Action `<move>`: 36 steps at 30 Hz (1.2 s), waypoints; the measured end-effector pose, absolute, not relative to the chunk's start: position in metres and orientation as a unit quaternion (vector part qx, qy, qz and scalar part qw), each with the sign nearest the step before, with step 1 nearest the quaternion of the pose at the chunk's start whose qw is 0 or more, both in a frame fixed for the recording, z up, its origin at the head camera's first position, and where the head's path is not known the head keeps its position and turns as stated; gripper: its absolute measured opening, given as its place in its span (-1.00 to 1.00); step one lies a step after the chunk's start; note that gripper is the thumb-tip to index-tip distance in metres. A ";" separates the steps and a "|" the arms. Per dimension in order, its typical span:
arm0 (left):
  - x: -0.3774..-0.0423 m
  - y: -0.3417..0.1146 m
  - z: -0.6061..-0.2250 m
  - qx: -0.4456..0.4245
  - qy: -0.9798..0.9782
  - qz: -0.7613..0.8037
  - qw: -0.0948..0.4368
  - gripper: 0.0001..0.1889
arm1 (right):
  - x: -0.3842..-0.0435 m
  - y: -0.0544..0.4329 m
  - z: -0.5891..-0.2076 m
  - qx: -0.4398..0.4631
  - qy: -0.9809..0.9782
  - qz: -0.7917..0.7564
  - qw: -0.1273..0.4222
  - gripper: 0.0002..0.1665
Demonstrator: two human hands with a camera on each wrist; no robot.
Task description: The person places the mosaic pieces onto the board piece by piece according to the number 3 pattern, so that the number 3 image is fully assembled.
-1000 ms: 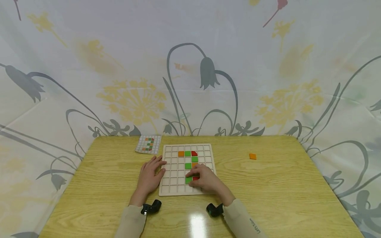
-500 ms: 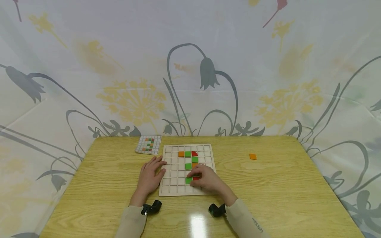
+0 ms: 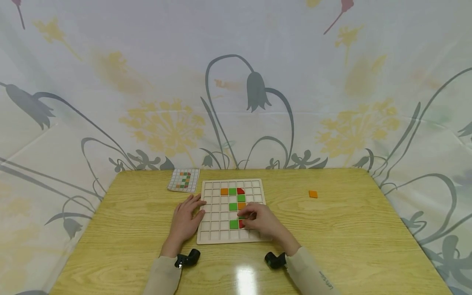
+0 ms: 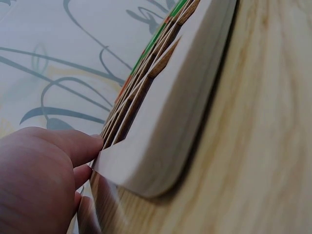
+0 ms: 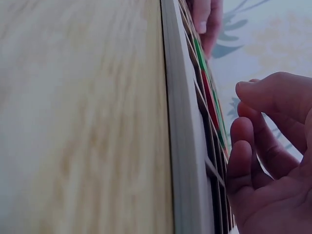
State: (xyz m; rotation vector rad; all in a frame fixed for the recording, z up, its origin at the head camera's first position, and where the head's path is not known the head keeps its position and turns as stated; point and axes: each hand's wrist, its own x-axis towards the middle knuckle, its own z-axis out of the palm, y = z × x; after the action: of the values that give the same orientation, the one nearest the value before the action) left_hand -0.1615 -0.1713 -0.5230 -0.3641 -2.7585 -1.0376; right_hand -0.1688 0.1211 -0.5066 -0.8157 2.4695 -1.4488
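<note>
A pale wooden grid board (image 3: 214, 225) lies on the table with several coloured tiles set in its cells. My left hand (image 3: 184, 218) rests at the board's left edge, thumb and fingertips touching the rim. Over the lower right part of the board is my right hand (image 3: 262, 221), fingers loosely bent. In the right wrist view, nothing shows between its thumb and fingertips. Just left of those fingertips sits a green tile (image 3: 234, 224); beside it a red tile (image 3: 241, 224) is partly covered by the hand. An orange tile (image 3: 241, 206) and another green tile (image 3: 233, 206) sit farther up.
At the far left of the table lies a printed pattern card (image 3: 184, 180) showing a coloured grid. One loose orange tile (image 3: 313, 194) lies on the table right of the board. A patterned curtain (image 3: 236, 94) hangs behind the table's back edge.
My right hand has drawn back slightly to the right, uncovering more of the lower green tile and the orange tile above. The left hand stays at the board's edge.
</note>
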 end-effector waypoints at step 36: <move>-0.160 -0.170 -0.521 -0.129 -0.925 -0.343 0.096 -0.69 | -0.179 0.246 -0.505 -0.053 0.876 -0.479 -0.026 -0.71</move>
State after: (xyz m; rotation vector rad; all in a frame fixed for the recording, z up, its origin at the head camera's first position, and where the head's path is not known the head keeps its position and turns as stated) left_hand -0.1602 -0.1696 -0.5210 -0.3818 -2.7410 -1.0169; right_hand -0.1789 0.2462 -0.5048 -0.1688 2.7983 -1.5312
